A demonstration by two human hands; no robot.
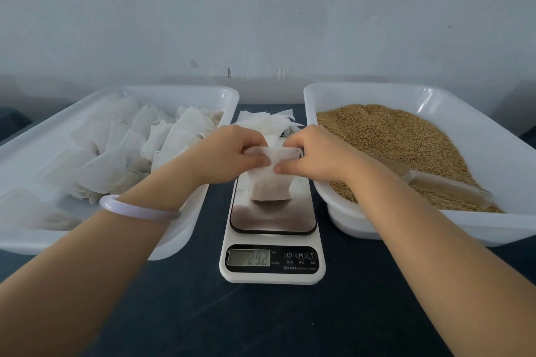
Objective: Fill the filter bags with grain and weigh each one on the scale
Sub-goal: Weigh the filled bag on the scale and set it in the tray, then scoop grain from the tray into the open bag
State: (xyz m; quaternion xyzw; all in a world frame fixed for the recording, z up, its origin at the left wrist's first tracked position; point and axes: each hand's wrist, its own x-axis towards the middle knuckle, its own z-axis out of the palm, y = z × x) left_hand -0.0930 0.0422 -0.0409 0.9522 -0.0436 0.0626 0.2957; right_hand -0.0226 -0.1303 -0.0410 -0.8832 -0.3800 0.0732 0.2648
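Note:
A white filter bag (269, 182) with grain in its lower half stands on the steel plate of the scale (272, 220). My left hand (232, 151) and my right hand (313, 151) both pinch the bag's open top edge from either side. The scale's display (249, 257) shows digits that look like 29.2. Golden grain (391, 139) fills the white tray on the right (493, 229). A clear scoop (435, 182) lies on the grain.
The white tray on the left (34, 142) holds several filter bags (121, 151). A loose stack of empty bags (266, 122) lies on the dark table (261, 322) behind the scale. A wall stands close behind the trays.

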